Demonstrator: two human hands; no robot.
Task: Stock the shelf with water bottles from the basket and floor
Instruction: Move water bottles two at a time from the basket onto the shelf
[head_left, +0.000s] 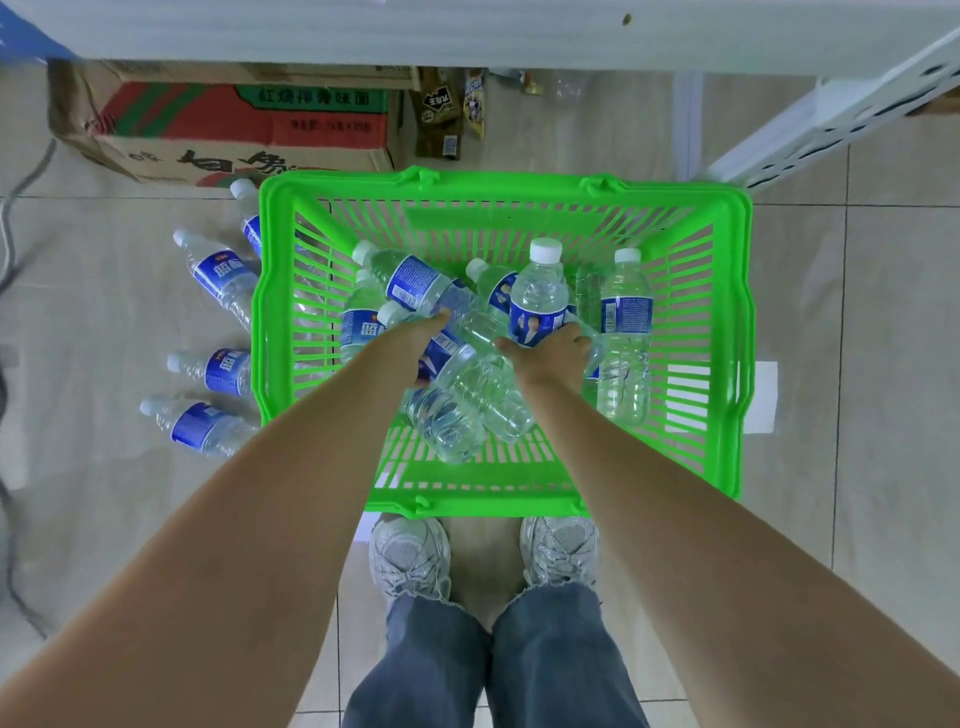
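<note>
A green plastic basket (732, 332) stands on the tiled floor in front of my feet, with several clear water bottles with blue labels inside. My right hand (553, 356) is wrapped around an upright bottle (540, 291) with a white cap near the basket's middle. My left hand (410, 340) reaches down among the lying bottles (415, 283); its fingers are hidden under them, so its grip is unclear. Another bottle (626, 332) stands upright at the right. Several more bottles (218, 275) lie on the floor left of the basket.
A white shelf board (467, 31) runs across the top, with its slanted white upright (831, 119) at the right. A red and green cardboard box (234, 130) sits on the floor behind the basket, snack packets (449, 114) beside it. Dark cables (21, 197) trail at the far left.
</note>
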